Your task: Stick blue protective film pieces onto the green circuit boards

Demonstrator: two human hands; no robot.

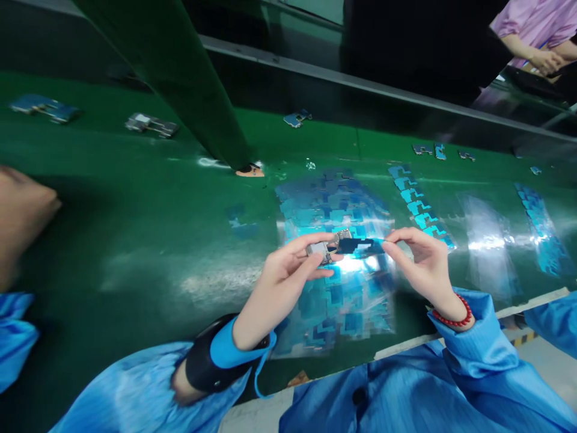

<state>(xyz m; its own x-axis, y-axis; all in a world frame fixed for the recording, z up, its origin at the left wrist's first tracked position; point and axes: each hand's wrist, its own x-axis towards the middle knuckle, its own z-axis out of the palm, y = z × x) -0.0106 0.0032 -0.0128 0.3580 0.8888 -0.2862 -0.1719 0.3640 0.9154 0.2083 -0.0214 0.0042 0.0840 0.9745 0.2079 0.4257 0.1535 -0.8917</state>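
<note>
— What is the left hand (288,264) gripping, centre of the frame?
— A small circuit board (319,250), between thumb and fingers. Probably light, stiff and fragile; hold it by the edges, off the components.
— And just right of it?
— A dark film piece (354,246), likely thin, bendy and slippery, best taken at one end. The right hand (424,261), right of centre, pinches its right end, thumb against forefinger.

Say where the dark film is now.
In the head view, the dark film is right of centre, pinched by the right hand beside the circuit board in the left hand.
</note>
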